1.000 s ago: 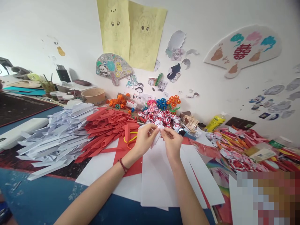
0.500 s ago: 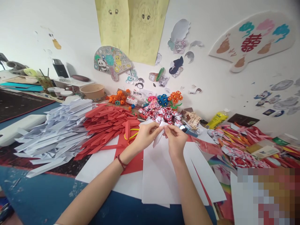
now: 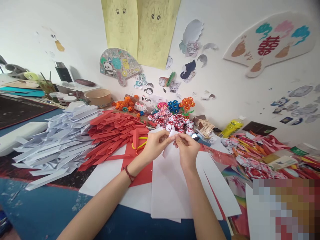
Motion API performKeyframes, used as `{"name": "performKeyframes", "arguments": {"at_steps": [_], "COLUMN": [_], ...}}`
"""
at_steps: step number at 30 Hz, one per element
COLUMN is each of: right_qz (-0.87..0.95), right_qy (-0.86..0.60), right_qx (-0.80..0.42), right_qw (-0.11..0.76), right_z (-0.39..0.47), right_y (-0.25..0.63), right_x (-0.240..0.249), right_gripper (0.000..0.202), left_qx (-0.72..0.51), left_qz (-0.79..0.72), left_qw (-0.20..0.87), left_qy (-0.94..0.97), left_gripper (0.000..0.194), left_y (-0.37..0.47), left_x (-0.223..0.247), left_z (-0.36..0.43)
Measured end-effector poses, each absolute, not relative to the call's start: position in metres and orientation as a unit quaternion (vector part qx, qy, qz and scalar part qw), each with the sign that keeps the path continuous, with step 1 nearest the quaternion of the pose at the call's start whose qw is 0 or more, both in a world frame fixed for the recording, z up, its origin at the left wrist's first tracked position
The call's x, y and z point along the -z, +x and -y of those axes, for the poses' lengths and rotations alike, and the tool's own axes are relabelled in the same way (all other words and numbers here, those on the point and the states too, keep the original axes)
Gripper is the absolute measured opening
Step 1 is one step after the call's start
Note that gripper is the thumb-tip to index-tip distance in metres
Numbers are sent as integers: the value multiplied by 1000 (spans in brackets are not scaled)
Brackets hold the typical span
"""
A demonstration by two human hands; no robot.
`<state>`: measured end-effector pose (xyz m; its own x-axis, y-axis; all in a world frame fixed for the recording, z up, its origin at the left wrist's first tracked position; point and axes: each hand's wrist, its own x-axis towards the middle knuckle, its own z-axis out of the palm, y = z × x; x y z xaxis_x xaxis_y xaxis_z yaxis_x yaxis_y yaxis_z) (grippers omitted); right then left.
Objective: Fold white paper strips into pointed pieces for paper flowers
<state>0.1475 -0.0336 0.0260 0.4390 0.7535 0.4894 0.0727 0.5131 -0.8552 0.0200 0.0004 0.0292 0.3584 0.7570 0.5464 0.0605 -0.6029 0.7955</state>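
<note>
My left hand (image 3: 158, 140) pinches a small folded white paper (image 3: 168, 150) from its left side. On the other side of the same paper, my right hand (image 3: 186, 146) has its thumb and fingers closed on it. The two hands nearly touch, above white sheets (image 3: 170, 190) and a red sheet (image 3: 142, 173). To the left lie a pile of folded red paper strips (image 3: 112, 133) and a larger pile of folded white strips (image 3: 62, 140). Red and white paper flowers (image 3: 177, 122) are just behind my hands.
A yellow bottle (image 3: 232, 127) stands at the back right, near a heap of coloured strips (image 3: 265, 146). At the back left are a bowl (image 3: 98, 97), small jars (image 3: 70, 99) and a black flask (image 3: 63, 72). A white case (image 3: 22, 135) lies far left.
The white paper between my fingers has tilted slightly, and its lower end shows less. Both hands keep nearly the same place and grip.
</note>
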Motion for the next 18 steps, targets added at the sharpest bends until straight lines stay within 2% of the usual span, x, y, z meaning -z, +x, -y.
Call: {"name": "performKeyframes", "arguments": {"at_steps": [10, 18], "right_qz": [480, 514], "right_qy": [-423, -429], "right_qx": [-225, -189], "right_qw": [735, 718], "right_z": [38, 42], "right_y": [146, 145], "right_x": [-30, -35], "right_gripper": [19, 18], "left_qx": [-521, -513], "left_qz": [-282, -280], "left_qw": [271, 287], "left_qy": [759, 759], "left_gripper": [31, 34], "left_y": [21, 19], "left_x": [-31, -36], "left_z": [4, 8]}}
